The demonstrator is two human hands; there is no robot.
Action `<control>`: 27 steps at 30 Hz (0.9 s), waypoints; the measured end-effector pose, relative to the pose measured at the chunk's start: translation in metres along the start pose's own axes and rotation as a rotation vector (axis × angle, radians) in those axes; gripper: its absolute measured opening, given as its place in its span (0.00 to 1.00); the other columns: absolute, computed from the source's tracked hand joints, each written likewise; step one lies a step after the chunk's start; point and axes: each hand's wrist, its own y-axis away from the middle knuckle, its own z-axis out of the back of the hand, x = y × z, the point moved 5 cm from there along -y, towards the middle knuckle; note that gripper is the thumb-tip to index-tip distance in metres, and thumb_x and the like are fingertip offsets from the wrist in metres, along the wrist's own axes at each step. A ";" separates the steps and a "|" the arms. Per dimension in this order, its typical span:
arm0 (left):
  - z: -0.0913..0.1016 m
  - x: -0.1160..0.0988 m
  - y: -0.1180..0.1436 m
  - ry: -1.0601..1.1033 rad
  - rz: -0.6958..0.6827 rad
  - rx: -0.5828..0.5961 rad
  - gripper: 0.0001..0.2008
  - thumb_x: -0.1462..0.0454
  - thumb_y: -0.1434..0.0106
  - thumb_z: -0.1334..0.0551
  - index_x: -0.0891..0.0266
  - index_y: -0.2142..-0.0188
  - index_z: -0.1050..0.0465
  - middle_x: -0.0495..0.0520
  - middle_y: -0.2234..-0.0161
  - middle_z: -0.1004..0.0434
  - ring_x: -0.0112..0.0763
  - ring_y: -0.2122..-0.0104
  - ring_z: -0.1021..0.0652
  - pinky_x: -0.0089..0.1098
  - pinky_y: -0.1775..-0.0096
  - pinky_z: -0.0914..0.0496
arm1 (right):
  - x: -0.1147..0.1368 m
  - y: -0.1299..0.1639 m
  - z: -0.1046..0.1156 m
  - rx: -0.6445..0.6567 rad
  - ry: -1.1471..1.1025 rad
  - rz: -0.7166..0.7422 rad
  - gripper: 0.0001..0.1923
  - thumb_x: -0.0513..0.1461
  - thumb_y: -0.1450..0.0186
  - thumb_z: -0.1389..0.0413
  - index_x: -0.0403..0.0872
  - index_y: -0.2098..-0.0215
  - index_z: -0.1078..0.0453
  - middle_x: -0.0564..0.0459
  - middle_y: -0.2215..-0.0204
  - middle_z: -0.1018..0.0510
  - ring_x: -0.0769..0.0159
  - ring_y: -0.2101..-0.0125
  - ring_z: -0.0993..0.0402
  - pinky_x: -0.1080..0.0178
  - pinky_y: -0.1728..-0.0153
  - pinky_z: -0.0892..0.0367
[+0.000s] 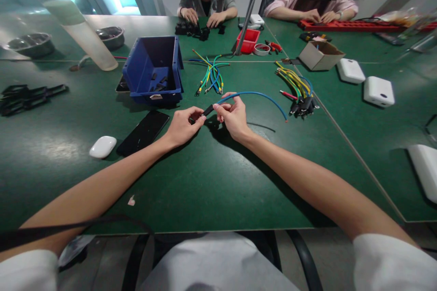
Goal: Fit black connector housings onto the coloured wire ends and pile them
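A blue wire (259, 96) with a black sleeve (208, 110) on its near end is held above the middle of the green bench (211, 182). The right hand (234, 117) has its fingers pinched shut on the wire just behind the sleeve; the left hand (182, 125) pinches the sleeve's tip (thumb and forefinger closed). Toward the far edge sits a blue bin (153, 68), beside it loose wires (210, 75); a black phone (143, 132) lies left of the hands.

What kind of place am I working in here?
Probably a small assembly workshop: a shared green table, bundles of wires, a blue parts bin, and two other people working opposite. Both hands hold a blue wire.
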 end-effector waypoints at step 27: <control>0.007 -0.014 0.012 -0.273 -0.153 -0.170 0.06 0.63 0.40 0.40 0.63 0.71 0.27 0.49 0.77 0.24 0.26 0.78 0.27 0.27 0.73 0.34 | 0.008 0.002 -0.010 0.134 0.122 -0.042 0.24 0.47 0.43 0.37 0.48 0.52 0.37 0.60 0.76 0.25 0.74 0.80 0.30 0.70 0.80 0.38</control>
